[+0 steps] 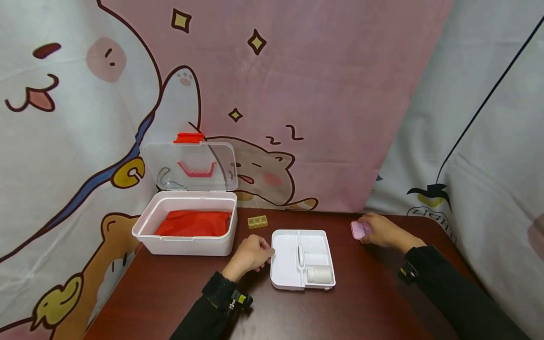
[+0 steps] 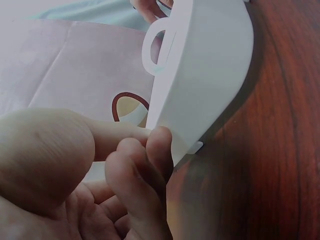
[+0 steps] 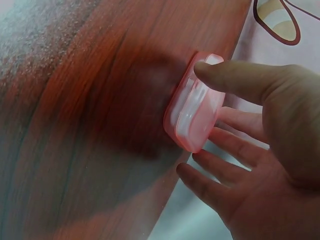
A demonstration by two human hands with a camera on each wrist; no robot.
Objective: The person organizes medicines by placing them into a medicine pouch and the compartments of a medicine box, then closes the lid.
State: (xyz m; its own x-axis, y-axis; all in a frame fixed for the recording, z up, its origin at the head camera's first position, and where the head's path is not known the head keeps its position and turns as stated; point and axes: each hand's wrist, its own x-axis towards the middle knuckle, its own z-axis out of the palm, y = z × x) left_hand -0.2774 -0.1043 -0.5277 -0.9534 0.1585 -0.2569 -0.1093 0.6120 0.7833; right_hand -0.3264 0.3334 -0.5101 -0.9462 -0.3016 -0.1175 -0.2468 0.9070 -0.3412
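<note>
A flat white compartment case (image 1: 286,259) lies on the table, its left half a smooth white panel, its right half divided into sections. A white roll (image 1: 319,275) sits in the front right section. My left hand (image 1: 250,256) is at the case's left side; in the left wrist view its thumb and fingertips pinch the case edge (image 2: 210,65). Farther right, my right hand (image 1: 381,230) holds a small pink see-through case (image 1: 358,230) near the table's back edge. In the right wrist view the thumb lies over this pink case (image 3: 200,117), with the fingers along its other side.
At the back left stands a white storage box (image 1: 187,246) with red cloth (image 1: 193,223) inside; its clear lid (image 1: 191,165) is raised behind it. A small yellow sectioned box (image 1: 257,222) lies beside it. A printed curtain (image 1: 323,118) hangs behind the brown table (image 1: 361,307).
</note>
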